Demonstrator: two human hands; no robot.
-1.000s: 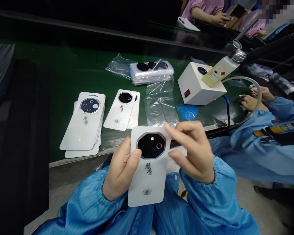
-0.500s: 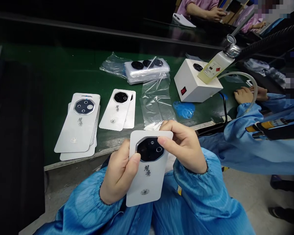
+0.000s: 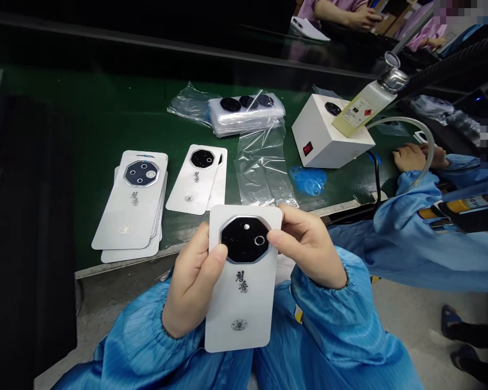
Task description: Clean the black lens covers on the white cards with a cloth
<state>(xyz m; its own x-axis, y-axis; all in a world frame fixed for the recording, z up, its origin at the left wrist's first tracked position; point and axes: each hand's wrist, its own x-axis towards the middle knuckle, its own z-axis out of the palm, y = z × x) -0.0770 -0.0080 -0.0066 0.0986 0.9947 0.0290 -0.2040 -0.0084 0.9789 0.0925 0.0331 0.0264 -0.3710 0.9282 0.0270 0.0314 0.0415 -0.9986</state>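
Observation:
My left hand (image 3: 193,284) and my right hand (image 3: 309,246) hold a white phone back cover (image 3: 239,306) up over my lap. It has a black octagonal camera lens plate (image 3: 244,239) with a silver rim and dark calligraphy below. My left thumb lies on the cover's face beneath the plate, and my right thumb and fingers pinch its right edge. On the green bench mat (image 3: 65,119) lie two stacks of similar covers (image 3: 132,203) (image 3: 195,179), and a bagged stack (image 3: 246,111) sits behind them.
A white box (image 3: 321,135) with a red switch stands on the bench, with a liquid dispensing bottle (image 3: 364,105) leaning on it. Nearby lie a clear plastic bag (image 3: 260,168) and blue film pieces (image 3: 309,180). A co-worker's hands (image 3: 415,157) work at right, and more people sit beyond.
The cover has straightened and come slightly closer. My right thumb has slid off the lens plate to its right side, leaving the plate fully visible.

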